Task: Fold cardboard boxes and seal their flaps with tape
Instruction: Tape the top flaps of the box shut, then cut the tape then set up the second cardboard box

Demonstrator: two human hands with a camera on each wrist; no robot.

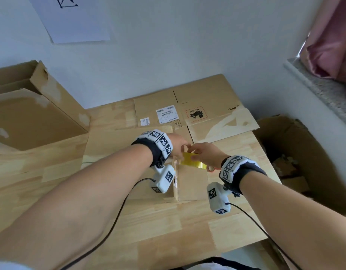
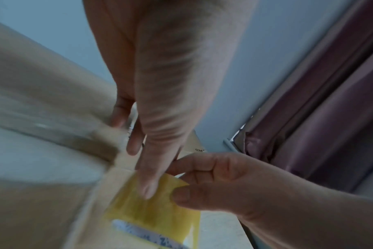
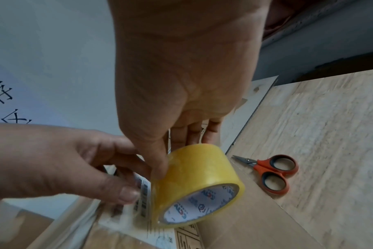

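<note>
On the wooden desk (image 1: 148,221), a small folded cardboard box (image 1: 191,184) lies nearest, a strip of clear tape along its centre seam. Just above it the right hand (image 1: 207,154) grips a yellow tape roll (image 3: 198,182), thumb on the outside and fingers behind. The left hand (image 1: 178,145) pinches at the roll's loose end. Orange-handled scissors (image 3: 270,171) lie on the desk beside the box. Farther back, flattened cardboard (image 1: 197,106) with labels lies against the wall, and an open box (image 1: 31,114) stands at the left.
</note>
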